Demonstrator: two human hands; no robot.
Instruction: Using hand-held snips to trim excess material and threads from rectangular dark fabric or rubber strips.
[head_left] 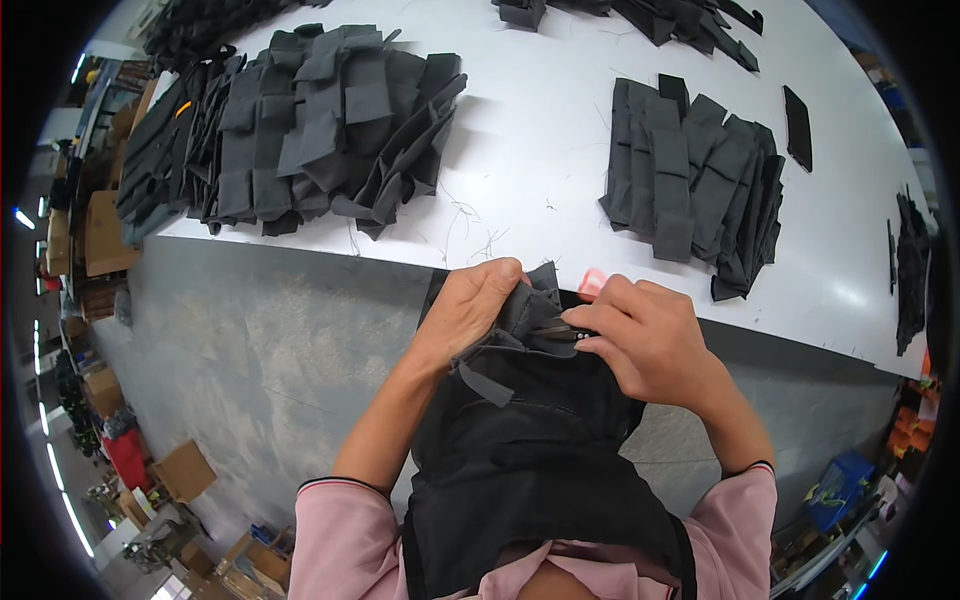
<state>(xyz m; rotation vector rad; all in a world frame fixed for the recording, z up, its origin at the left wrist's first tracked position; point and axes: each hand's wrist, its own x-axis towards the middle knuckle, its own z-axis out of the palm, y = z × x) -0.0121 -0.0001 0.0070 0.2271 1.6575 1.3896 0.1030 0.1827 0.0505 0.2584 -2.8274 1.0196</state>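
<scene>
In front of my body, at the near edge of the white table, my left hand [468, 312] is closed on a dark grey sewn fabric piece [527, 308], its thumb pressing on top. A narrow flap of the cloth hangs below. My right hand [648, 338] is closed around small thread snips [580, 336] with metal blades, which reach into the folds of the fabric. The blade tips are partly hidden by cloth. A translucent red part [593, 283] shows behind the right fingers; I cannot tell whether it belongs to the snips.
On the white table [530, 150] lie a large heap of dark fabric pieces [320, 130] at left, a smaller heap [690, 180] at right, and more along the far edge. A black phone [798, 128] lies at far right. Loose threads are scattered near the front edge.
</scene>
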